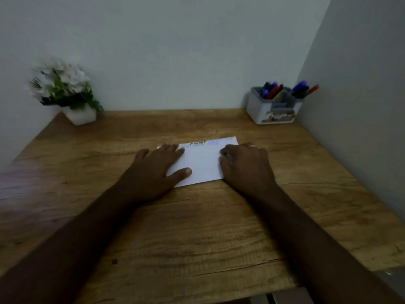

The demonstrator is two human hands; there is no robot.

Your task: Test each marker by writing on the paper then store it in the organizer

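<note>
White paper (202, 163) edges hidden under flat left hand (153, 170), curled right hand (245, 165).

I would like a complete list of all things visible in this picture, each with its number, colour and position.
paper: one, white, middle of the table, with dark and blue writing along its far edge
organizer: one, grey and white, far right corner of the table
markers: several, blue, red, green and dark, standing in the organizer's two back compartments; exact count unclear
flower pot: one, white, holding white flowers with green leaves, far left corner
table: one, brown wood
walls: pale grey, behind and to the right
left hand: flat on the paper's left edge, fingers straight
right hand: resting on the paper's right edge, fingers curled
</note>
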